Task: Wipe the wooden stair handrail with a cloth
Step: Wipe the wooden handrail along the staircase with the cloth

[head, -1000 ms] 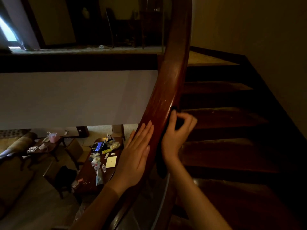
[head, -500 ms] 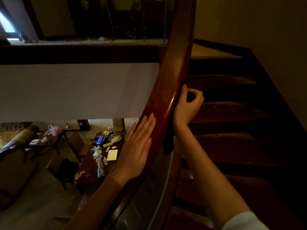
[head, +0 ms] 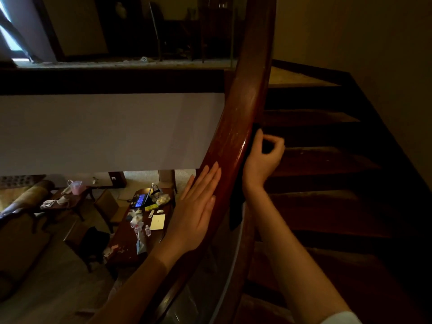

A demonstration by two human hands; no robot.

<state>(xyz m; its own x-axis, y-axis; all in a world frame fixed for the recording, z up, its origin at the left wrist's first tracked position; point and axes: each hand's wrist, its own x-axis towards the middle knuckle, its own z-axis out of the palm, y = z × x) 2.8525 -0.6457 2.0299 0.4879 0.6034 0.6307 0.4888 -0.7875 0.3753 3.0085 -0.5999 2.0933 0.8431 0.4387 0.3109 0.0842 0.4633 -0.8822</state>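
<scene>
Both hands sit on the curved, glossy reddish-brown wooden handrail. The left hand lies flat on its outer face, fingers straight and together, holding nothing. The right hand is on the stair-side face, just ahead of the left. Its thumb stretches up along the wood and its fingers are curled, pinching a dark cloth against the rail. The cloth's loose tail hangs below the wrist.

Compared with a second ago, the right hand has slid the cloth up the rail, from level with the left fingertips to beyond them, and it nearly stopped over the last half second. The left hand has barely shifted. I judge one upward stroke of the stair-side face about finished; the stretch beyond the hands probably remains.
</scene>
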